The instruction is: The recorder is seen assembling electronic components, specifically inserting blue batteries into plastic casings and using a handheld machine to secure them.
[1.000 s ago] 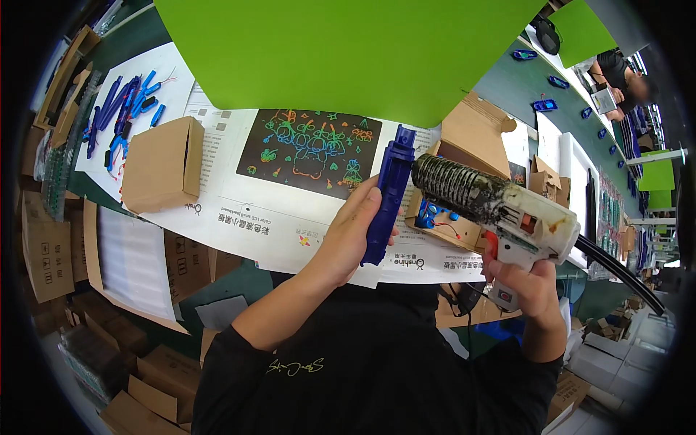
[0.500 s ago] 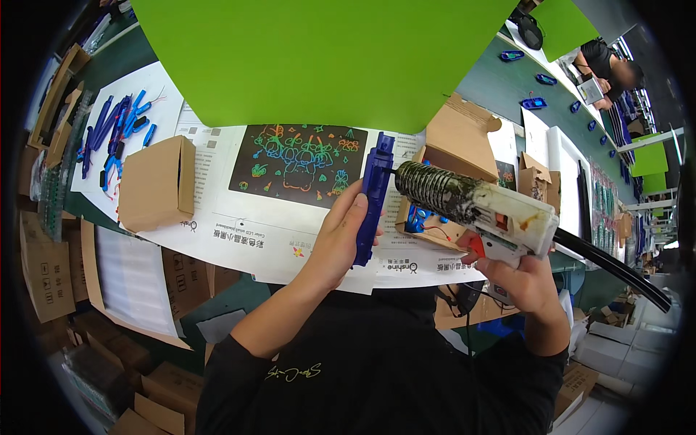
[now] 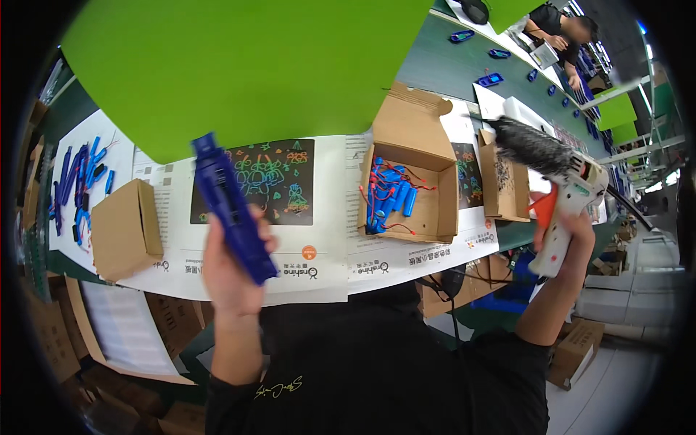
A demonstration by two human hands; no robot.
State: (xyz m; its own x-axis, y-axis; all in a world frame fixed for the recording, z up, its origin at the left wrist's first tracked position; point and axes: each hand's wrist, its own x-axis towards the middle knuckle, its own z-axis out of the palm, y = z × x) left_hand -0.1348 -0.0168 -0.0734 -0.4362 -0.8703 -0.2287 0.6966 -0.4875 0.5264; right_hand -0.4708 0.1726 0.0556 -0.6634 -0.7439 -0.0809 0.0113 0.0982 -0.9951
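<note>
Left hand is wrapped tight around a long blue plastic casing, tilted up over the printed paper sheets. Right hand grips a white glue gun, nozzle pointing left, above the open cardboard box.

Open cardboard box of blue cells, closed carton, printed paper sheets

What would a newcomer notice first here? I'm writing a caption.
The left hand holds up a long blue plastic stick at centre left, and the right hand raises a white glue gun at right. Between them, an open cardboard box of blue cells sits on the table.
</note>
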